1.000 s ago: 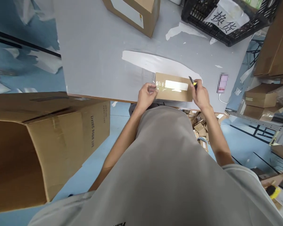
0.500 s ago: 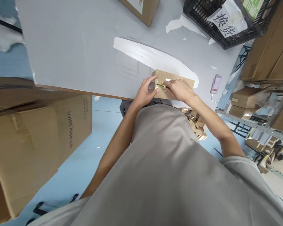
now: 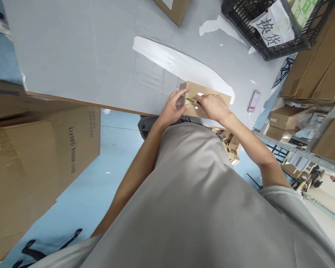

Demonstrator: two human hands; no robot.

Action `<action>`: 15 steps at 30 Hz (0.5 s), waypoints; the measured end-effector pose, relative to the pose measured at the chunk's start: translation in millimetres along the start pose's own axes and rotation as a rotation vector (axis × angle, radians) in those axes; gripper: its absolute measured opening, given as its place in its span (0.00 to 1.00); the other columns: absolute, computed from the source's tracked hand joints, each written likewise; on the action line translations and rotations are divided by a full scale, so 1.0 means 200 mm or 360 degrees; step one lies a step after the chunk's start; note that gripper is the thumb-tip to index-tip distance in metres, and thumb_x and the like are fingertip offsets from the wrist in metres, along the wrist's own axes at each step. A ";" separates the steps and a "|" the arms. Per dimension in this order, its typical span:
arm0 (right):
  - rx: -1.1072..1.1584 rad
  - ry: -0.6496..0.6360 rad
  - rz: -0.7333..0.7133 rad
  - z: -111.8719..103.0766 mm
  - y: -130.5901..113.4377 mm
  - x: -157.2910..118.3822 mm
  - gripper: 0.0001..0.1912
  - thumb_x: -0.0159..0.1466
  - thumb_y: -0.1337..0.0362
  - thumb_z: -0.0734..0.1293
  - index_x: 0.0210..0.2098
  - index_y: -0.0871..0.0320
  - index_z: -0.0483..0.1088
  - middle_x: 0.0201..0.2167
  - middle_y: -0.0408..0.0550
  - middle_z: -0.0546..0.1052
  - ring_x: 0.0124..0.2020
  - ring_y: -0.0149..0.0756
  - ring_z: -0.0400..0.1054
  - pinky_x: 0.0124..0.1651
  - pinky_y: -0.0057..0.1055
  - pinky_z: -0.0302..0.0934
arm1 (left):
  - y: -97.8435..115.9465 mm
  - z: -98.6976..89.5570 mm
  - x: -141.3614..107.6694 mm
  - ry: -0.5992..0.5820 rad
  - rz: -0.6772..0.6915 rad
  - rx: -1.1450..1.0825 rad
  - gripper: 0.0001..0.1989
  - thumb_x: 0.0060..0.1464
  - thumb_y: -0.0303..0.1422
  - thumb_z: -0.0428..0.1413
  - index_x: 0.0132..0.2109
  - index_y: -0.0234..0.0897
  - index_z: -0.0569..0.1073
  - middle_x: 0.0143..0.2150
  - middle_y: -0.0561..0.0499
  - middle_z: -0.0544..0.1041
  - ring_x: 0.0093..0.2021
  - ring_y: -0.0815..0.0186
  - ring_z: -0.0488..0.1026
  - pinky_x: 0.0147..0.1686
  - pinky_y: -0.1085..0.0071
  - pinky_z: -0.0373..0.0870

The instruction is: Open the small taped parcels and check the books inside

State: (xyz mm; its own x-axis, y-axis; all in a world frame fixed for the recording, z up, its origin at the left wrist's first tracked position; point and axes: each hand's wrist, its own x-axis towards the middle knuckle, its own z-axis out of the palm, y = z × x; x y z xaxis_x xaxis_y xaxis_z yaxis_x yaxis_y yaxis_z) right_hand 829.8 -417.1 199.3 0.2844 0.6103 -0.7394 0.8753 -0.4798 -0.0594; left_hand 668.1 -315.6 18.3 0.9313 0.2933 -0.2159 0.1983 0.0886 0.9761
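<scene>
Small box [image 3: 195,87]: on counter [image 3: 72,56].
Left hand [image 3: 169,109]: fingers parted at box's left end, I judge to steady it.
Right hand [image 3: 213,107]: my grip holds cutter [image 3: 194,101] over box, likely for control.

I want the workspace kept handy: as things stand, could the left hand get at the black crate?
Probably not without shifting: the left hand is at the small box, while the crate lies beyond the right hand.

A packing workshop or storeroom, judging by the brown cardboard cartons [image 3: 287,117] on grey metal shelving [image 3: 296,146] and the large grey counter [image 3: 80,48].
</scene>
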 end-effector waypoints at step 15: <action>-0.0174 0.0021 -0.0068 -0.01 -0.09 0.03 0.22 0.83 0.68 0.57 0.68 0.67 0.73 0.56 0.72 0.86 0.58 0.59 0.82 0.60 0.46 0.69 | -0.12 0.02 0.00 0.0059 0.0090 -0.0057 0.46 0.67 0.68 0.61 0.80 0.50 0.68 0.80 0.36 0.68 0.74 0.45 0.74 0.69 0.52 0.78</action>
State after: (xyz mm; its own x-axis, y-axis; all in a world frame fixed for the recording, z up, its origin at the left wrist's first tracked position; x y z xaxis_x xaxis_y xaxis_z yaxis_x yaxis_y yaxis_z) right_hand 816.1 -403.9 198.0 0.2507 0.6372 -0.7288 0.9240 -0.3821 -0.0163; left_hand 665.0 -322.2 -5.6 0.9287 0.3337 -0.1619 0.1342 0.1048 0.9854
